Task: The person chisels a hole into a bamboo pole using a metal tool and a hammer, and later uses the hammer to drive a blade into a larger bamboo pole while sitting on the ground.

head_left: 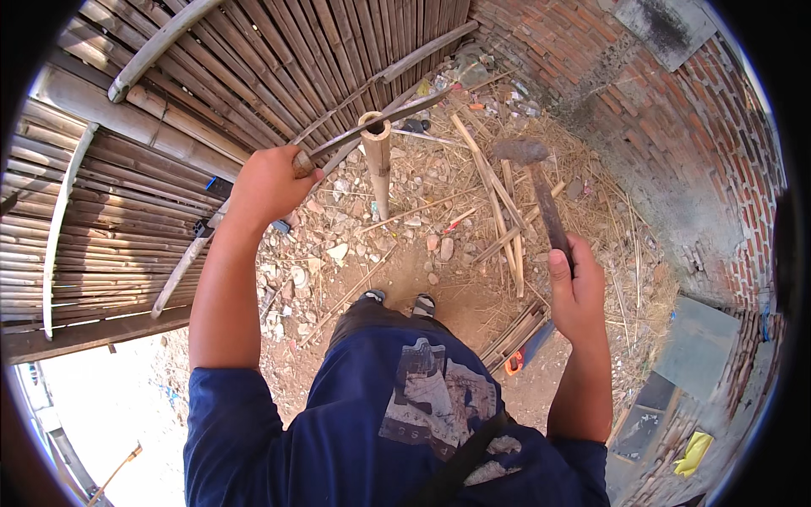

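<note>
My left hand (pixel 269 188) is wrapped around the wooden handle of a machete (pixel 407 111). Its long dark blade lies across the open top end of an upright bamboo pole (pixel 379 173); whether the edge has cut in, I cannot tell. The hollow mouth of the pole shows beside the blade, and its lower end reaches down to the stony ground. On the right, my right hand (pixel 580 286) grips a hammer (pixel 549 207) by its wooden handle. The hammer's heavy, dusty head is raised, apart from the blade and the pole.
Split bamboo strips (pixel 500 203) lie ahead to the right, over straw and stones. A handsaw (pixel 514 363) with an orange handle rests beside a bundle of strips (pixel 517 334) near my feet. A bamboo slat wall (pixel 127 211) stands left, a brick wall (pixel 625 110) right.
</note>
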`<action>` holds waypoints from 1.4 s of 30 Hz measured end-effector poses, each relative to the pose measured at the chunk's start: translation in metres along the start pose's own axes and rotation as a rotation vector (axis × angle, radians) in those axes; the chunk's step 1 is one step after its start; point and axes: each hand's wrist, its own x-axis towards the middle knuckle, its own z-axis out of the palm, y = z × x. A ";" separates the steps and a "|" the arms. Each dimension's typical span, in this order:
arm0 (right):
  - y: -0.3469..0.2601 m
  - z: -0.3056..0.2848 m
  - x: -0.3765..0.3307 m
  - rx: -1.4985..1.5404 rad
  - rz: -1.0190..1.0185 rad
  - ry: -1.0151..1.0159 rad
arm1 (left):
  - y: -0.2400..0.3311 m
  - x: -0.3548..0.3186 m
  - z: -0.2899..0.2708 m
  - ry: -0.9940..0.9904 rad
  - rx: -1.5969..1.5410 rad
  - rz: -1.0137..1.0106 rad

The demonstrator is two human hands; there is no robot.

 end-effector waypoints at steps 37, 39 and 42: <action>-0.096 0.131 -0.013 0.064 0.098 0.408 | -0.082 0.033 -0.027 -0.067 -0.069 0.387; -0.077 0.127 -0.037 0.107 0.194 0.432 | -0.074 0.032 -0.038 -0.085 -0.058 0.424; -0.052 0.111 -0.071 0.118 0.239 0.485 | -0.066 0.028 -0.061 -0.063 -0.145 0.508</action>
